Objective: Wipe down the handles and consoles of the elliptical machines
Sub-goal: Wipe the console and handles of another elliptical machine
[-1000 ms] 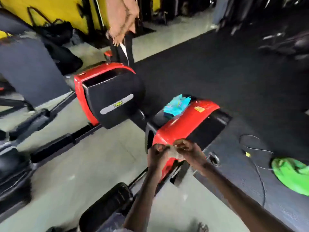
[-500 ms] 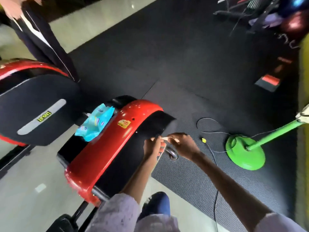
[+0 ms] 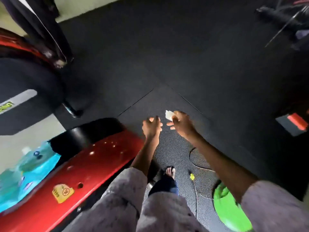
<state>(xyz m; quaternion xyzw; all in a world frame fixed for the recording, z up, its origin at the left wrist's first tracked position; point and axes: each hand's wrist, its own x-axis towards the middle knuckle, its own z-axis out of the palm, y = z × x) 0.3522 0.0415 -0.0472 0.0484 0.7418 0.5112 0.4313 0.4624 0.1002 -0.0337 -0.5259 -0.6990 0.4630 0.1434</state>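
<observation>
My right hand [image 3: 181, 123] pinches a small white wipe [image 3: 168, 115] out over the black rubber floor mat. My left hand [image 3: 151, 127] hovers just left of it with its fingers spread, holding nothing. The red and black housing of an elliptical machine [image 3: 87, 166] lies low on the left, close to my left forearm. A blue wipes pack [image 3: 25, 174] rests on top of that housing at the far left. A second red and black elliptical housing [image 3: 25, 91] stands beyond it. No handles or console are in view.
A green round stand base [image 3: 229, 210] with a thin cable [image 3: 197, 164] sits on the mat by my right arm. Another person's dark trouser legs [image 3: 41, 29] stand at the upper left. A red and black object [image 3: 294, 124] lies at the right edge.
The view has swung right and down. My hands, which were together at the machine's housing, have moved out over the mat and parted; the right one keeps the white wipe.
</observation>
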